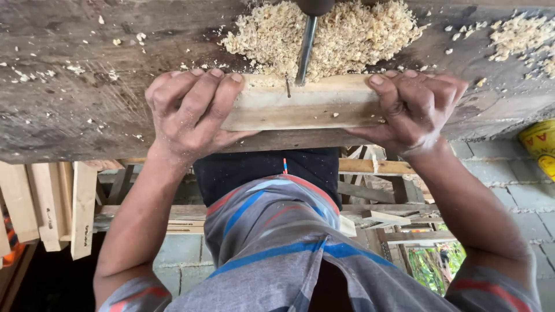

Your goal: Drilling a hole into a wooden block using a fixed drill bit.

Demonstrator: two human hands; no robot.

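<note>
A pale wooden block (306, 105) lies on a dark, weathered workbench (69, 104). My left hand (188, 112) grips the block's left end, fingers curled over its far edge. At the right end, my right hand (413, 107) clamps it the same way. A steel drill bit (305, 51) comes down from a dark chuck (315, 6) at the top edge and meets the block's far edge between my hands. A heap of light sawdust (352, 34) is piled around the bit, just beyond the block.
Loose wood chips (514, 34) are scattered over the bench at the right. Below the bench, pale wooden slats (52, 202) lean at the left and timber frames (399, 202) lie on grey paving blocks (509, 185). A yellow container (540, 147) sits at the right edge.
</note>
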